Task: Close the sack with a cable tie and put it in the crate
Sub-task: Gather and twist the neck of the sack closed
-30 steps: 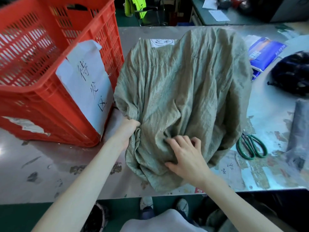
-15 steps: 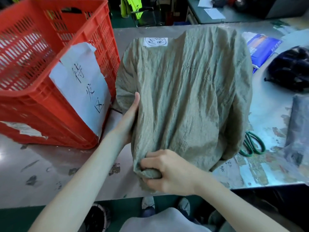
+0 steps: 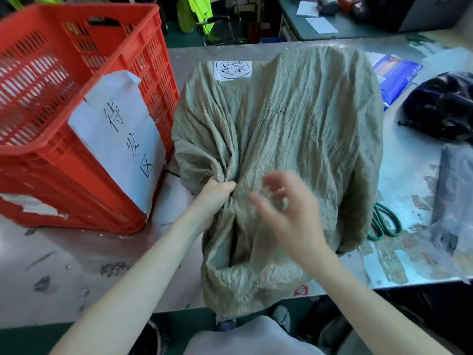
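Since half a second ago the right hand (image 3: 286,213) has let go of the bunched neck and now hovers blurred, fingers apart, while the left hand (image 3: 217,192) has clamped a fold of the sack (image 3: 294,129). Left to right: red crate (image 3: 76,149) at nine o'clock, sack mid-tabletop (image 3: 89,265), green scissors (image 3: 384,224) at three o'clock. Better to gather the mouth tightly before tying; no cable tie visible

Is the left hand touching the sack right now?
Touching. The head view shows the left hand closed around a bunched fold of the sack, its fingers sunk into the cloth.
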Demonstrator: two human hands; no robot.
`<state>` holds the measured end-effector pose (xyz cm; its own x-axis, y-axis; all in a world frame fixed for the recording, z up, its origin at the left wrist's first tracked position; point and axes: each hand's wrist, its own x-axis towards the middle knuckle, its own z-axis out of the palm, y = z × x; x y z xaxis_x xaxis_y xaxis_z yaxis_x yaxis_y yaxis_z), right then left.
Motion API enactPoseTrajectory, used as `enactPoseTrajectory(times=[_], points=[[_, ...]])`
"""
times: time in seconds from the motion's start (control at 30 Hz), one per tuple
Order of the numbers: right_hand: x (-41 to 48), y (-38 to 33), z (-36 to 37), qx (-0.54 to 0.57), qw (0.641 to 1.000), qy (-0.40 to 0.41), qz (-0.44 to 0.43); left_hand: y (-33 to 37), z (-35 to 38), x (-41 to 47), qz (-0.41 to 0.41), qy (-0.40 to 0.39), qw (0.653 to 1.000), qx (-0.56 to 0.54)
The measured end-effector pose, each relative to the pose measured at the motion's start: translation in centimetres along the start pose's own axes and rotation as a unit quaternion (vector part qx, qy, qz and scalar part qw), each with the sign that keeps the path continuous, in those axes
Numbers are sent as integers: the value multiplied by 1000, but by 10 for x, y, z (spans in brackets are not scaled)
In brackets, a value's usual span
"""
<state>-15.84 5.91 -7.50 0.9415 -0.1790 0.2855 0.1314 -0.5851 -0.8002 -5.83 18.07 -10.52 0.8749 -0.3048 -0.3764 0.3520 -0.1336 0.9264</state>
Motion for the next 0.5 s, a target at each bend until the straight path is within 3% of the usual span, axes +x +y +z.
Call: enactPoseTrajectory(times=[0.03, 0.1, 0.2, 0.27, 0.37, 0.5], points=[[7, 7, -3, -25, 997, 45, 51, -1, 0, -2, -10, -4, 1000, -16], [19, 24, -9, -23, 983, 55, 175, -4, 1, -5, -27, -21, 999, -41], [25, 36, -5, 113, 954, 36, 276, -6, 4, -12, -58, -75, 990, -103], [22, 36, 6, 152, 951, 4, 268, -10, 6, -12, -59, -106, 981, -150], [15, 33, 26, 124, 961, -36, 244, -6, 6, -16, -75, -123, 976, -166], [7, 43, 26, 34, 980, 5, 195, -5, -3, -13, -56, -123, 987, -81]])
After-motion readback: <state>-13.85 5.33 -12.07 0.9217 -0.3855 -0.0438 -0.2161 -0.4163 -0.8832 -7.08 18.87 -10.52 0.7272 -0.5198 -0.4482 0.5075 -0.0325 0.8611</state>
